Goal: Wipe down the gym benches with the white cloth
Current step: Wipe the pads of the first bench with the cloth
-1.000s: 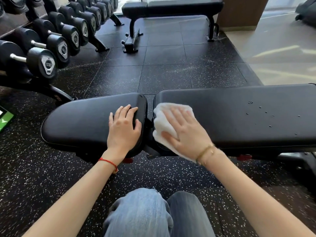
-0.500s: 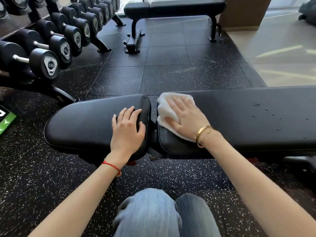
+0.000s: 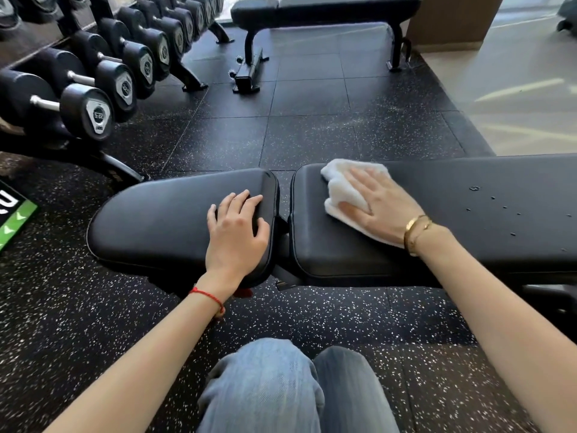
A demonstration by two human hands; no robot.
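Note:
A black padded gym bench lies across the view in two parts: a short seat pad on the left and a long back pad on the right. My left hand rests flat on the right end of the seat pad. My right hand presses the white cloth with straight fingers onto the far left corner of the long pad. Small water droplets speckle that pad to the right of the cloth.
A rack of black dumbbells runs along the left. A second black bench stands at the back. Speckled rubber floor lies between the benches; a light floor begins at right. My knees in jeans are below.
My right hand has slid the cloth away from me and to the right, from the pad's near left edge to its far corner. My left hand has stayed on the seat pad.

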